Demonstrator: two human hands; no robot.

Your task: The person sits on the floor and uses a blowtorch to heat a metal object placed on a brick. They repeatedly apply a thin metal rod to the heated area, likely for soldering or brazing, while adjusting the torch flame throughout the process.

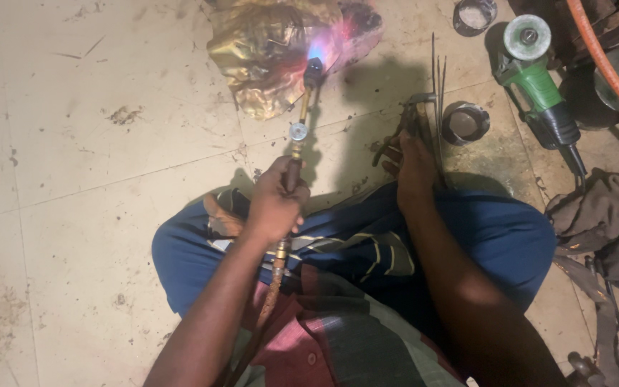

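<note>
Left hand (pixel 275 204) fisted round torch (pixel 302 115), flame on brass sheet (pixel 274 50) at floor's far edge. Right hand (pixel 413 168) clamps tongs (pixel 404 125). Risk: flame lingers, sheet scorches; hose (pixel 270 297) near lap.

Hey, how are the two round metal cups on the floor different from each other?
The upper metal cup lies at the frame's top edge, partly cut off, beside the green grinder's disc. The lower metal cup is fully visible, nearer the right hand, beside thin rods. Both are round, dark-rimmed and open-topped.
</note>
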